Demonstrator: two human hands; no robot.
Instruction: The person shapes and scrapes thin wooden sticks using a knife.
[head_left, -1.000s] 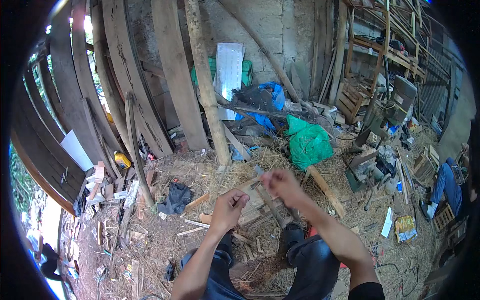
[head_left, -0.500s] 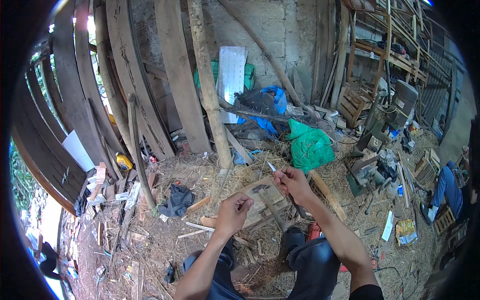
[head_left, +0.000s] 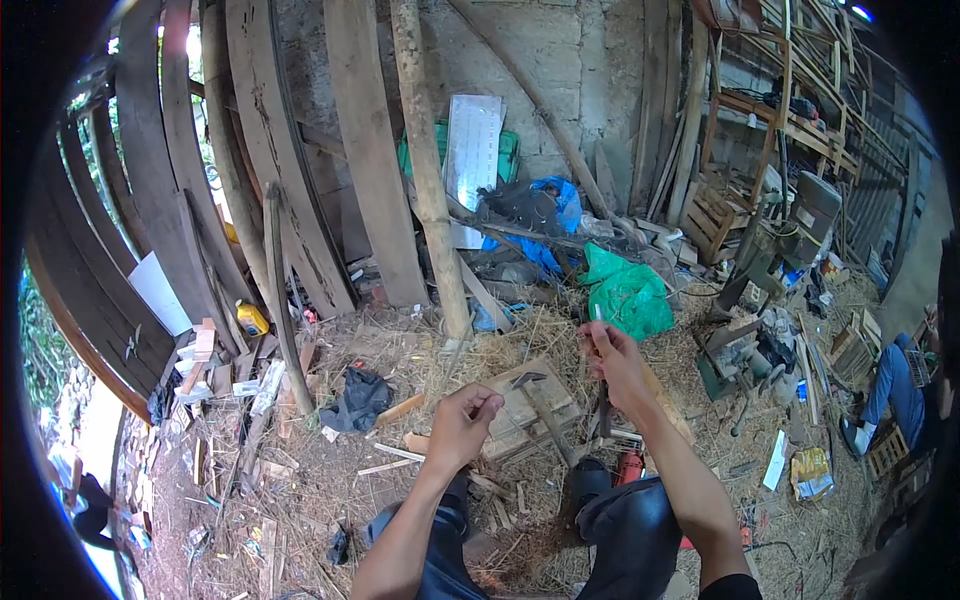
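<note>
My right hand [head_left: 616, 362] is closed around a slim tool [head_left: 598, 312], perhaps a knife, its light tip pointing up and a dark part below the fist. My left hand [head_left: 466, 420] is curled, thumb and fingertips together; whether anything small is between them I cannot make out. Between and beyond my hands, a hammer [head_left: 541, 410] lies on rough wooden boards [head_left: 515, 432] on the straw-strewn ground. A red object [head_left: 630, 464] lies beside my right shoe [head_left: 590, 485], partly behind my forearm.
Leaning planks [head_left: 365, 170] and an upright pole [head_left: 425, 180] stand ahead. A green sack [head_left: 630, 298], black plastic [head_left: 360, 400], a yellow jug [head_left: 252, 318] and a metal machine [head_left: 790, 230] surround me among scrap wood. A person's blue-trousered leg [head_left: 880, 390] is at the right.
My right hand has shifted right and turned, bringing the slim tool more upright. My left hand stays pinched, slightly further right in the picture. The whole view has moved a little.
</note>
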